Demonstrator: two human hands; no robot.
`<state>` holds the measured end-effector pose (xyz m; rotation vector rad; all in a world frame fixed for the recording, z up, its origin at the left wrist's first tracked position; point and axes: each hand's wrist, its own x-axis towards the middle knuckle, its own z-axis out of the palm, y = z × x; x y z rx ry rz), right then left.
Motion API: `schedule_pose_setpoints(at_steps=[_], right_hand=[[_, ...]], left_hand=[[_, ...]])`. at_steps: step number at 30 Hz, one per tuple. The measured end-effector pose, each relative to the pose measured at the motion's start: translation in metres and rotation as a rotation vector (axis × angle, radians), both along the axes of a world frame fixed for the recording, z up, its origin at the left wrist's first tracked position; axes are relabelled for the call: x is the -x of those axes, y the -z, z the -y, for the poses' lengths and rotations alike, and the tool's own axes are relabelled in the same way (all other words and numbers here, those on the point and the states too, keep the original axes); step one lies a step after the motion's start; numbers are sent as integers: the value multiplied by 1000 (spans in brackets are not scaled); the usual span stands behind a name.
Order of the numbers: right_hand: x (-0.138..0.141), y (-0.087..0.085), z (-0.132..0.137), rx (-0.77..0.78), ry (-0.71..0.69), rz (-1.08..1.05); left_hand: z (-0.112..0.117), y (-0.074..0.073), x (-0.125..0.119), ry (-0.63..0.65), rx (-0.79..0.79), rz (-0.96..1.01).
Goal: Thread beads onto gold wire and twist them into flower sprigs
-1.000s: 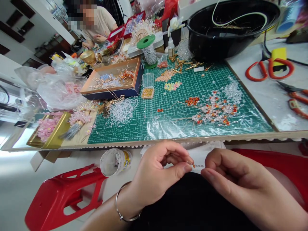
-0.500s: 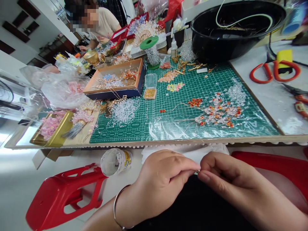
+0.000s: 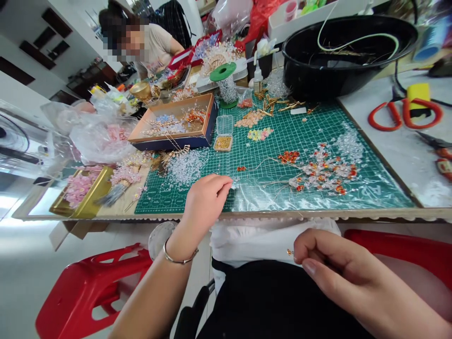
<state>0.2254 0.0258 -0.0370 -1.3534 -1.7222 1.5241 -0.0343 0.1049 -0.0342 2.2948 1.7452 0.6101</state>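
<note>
Lower right, our right hand (image 3: 339, 268): thumb and index pressed together, pinching a short wire stem with an orange bead (image 3: 290, 252) that pokes just past the fingertips, above our lap.
Lower centre, our left hand (image 3: 206, 202): fingers loosely curled, fingertips at the near edge of a green cutting mat (image 3: 318, 125), right beside loose clear beads (image 3: 187, 167); cannot tell if they pinch anything. Silver bangle (image 3: 180, 256) on that wrist.
Handling: we judge a tight pinch right at the bead steadies the short wire best, with the fingertips kept clear of the bead's hole.
Mat, right of centre: spray of orange and crystal beads on wire (image 3: 323, 172), lying under our view on a clear plastic sheet (image 3: 261, 188).
Upper centre: navy-and-tan tray (image 3: 169, 142) of beaded pieces, small clear box of gold beads (image 3: 223, 143), green-flanged spool (image 3: 226, 84), dropper bottle (image 3: 257, 80).
Upper right: black basin (image 3: 349, 56) holding wire, orange-handled scissors (image 3: 384, 117).
Upper left: co-worker (image 3: 155, 47) across the table, hands hidden.
Lower left: red plastic stool (image 3: 84, 292).
Writing: large mat letters at lower right look like "AB", unsure, seen through plastic; mat's small print too small to read; no brand legible.
</note>
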Motion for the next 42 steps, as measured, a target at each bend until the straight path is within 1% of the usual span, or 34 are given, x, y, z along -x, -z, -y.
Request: schedule_pose_setpoints(at_steps=[3,6,9,12,13,14,15,16,17,18,19,21,23,28,35,38,42], right_hand=[[-1,6,2,32,-13,10],[-1,8,3,62,23,0],[0,6,1,56,7,-6],[2,1,-1,-4,61,-17],[3,-1,-1,-28,92,-26],[3,-3,-2,-51,124,-39],[4,-5,-2,-73,152,-56],[5,-6,-2,-97,178,-74],[6,-8,-1,-125,199,-87],[6,-9,-1,-151,215,-93],[7,-10,0,-185,232,-94],[7,-13,2,-240,258,-74],[7,-15,4,-282,273,-60],[8,-17,5,-339,269,-50],[6,-16,9,-368,207,-47],[5,-15,10,-365,190,-61],[8,-12,13,-353,174,-34]], left_hand=[[-14,15,6,10,26,-42],[-18,22,4,9,52,-42],[-20,20,2,-7,77,-21],[-14,10,-2,-18,90,9],[-8,5,-5,-26,120,74],[-1,-1,-9,-31,173,179],[8,-6,-15,-37,271,363],[17,-10,-21,-35,409,600],[26,-14,-29,-6,550,820],[35,-16,-36,26,679,997],[43,-18,-43,48,785,1133],[53,-18,-55,58,921,1308],[57,-16,-62,20,975,1395],[58,-13,-65,-56,963,1474],[61,-12,-67,-30,948,1501],[61,-14,-67,-19,946,1521],[63,-21,-69,-61,978,1490]])
